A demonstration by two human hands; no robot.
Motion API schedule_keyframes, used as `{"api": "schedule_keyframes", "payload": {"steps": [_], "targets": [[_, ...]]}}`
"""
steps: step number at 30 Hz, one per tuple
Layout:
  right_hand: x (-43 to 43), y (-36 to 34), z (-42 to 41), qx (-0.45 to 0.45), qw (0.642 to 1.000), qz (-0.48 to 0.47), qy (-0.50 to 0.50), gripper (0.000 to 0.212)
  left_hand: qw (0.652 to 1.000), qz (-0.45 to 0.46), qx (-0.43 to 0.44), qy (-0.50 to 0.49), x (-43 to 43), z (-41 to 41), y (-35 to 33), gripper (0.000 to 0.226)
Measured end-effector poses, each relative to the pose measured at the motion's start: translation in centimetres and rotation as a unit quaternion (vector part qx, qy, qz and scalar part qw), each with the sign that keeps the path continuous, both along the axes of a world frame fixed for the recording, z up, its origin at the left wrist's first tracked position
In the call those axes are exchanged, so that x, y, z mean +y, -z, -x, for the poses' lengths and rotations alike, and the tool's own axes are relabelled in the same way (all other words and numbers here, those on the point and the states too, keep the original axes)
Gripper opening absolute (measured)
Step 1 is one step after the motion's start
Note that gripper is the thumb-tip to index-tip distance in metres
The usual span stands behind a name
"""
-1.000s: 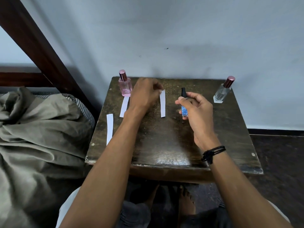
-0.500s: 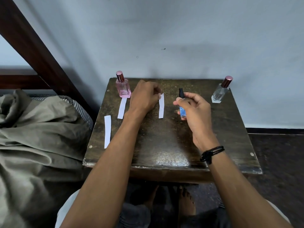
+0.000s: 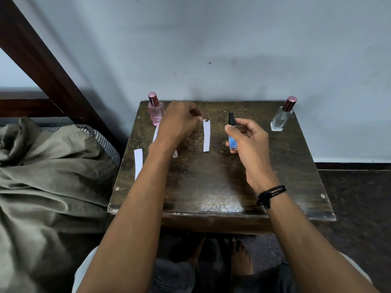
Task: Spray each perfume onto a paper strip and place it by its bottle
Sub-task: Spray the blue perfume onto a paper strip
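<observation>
Nearest, a loose paper strip (image 3: 138, 163) lies at the table's (image 3: 211, 187) left edge. The right hand (image 3: 249, 142) grips a small blue bottle (image 3: 232, 142) with a black sprayer, upright above the table. The left hand (image 3: 179, 121) pinches the top of a white strip (image 3: 206, 135). Farther back stand a pink bottle (image 3: 156, 112) holding pink liquid and a clear bottle (image 3: 282, 117).

This looks like a bedroom in a home. At nine o'clock a rumpled olive-green bedsheet (image 3: 42, 176) lies over a black-and-white striped pillow or mattress edge (image 3: 101, 136), though which is hard to tell. A dark brown wooden bed frame beam (image 3: 42, 60) slants up toward eleven o'clock. A small worn dark wooden counter (image 3: 211, 187) stands against a plain pale blue-grey painted wall (image 3: 232, 39) at twelve o'clock, with dark flooring (image 3: 355, 208) at three o'clock.
</observation>
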State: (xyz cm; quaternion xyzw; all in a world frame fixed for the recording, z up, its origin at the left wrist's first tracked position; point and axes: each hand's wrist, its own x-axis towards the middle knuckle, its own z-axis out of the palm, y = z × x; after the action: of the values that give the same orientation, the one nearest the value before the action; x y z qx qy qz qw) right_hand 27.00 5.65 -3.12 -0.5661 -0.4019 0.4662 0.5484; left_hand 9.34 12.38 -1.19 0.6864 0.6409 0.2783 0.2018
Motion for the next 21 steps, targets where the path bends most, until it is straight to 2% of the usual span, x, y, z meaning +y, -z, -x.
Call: {"api": "schedule_keyframes", "payload": {"steps": [3,8,10,15,18,20,21], "targets": [[0.0,0.1,0.1,0.002,1.0,0.001,-0.003,0.015,0.996,0.063,0.038,0.044,-1.3,1.5,-1.4,0.009],[-0.1,0.1,0.3,-0.005,1.0,0.003,-0.01,0.016,0.98,0.133,0.131,0.07,-4.7,3.6,-3.2,0.036],[-0.2,0.1,0.4,-0.016,1.0,0.001,-0.011,0.016,0.976,0.147,0.148,0.056,-5.8,3.7,-3.2,0.04],[-0.5,0.0,0.8,-0.035,0.999,0.011,-0.027,0.014,0.978,0.174,0.116,-0.008,-7.5,3.2,-1.9,0.027],[-0.7,0.0,1.0,-0.037,0.998,0.014,-0.042,0.012,0.983,0.16,0.086,-0.027,-7.5,3.2,-1.3,0.019],[-0.8,0.0,1.2,-0.041,0.998,0.018,-0.054,0.013,0.988,0.146,0.033,-0.03,-7.1,3.5,-1.2,0.019],[-0.8,0.1,1.2,-0.044,0.997,0.02,-0.063,0.013,0.989,0.139,-0.021,-0.034,-7.0,3.6,-1.3,0.018]]}}
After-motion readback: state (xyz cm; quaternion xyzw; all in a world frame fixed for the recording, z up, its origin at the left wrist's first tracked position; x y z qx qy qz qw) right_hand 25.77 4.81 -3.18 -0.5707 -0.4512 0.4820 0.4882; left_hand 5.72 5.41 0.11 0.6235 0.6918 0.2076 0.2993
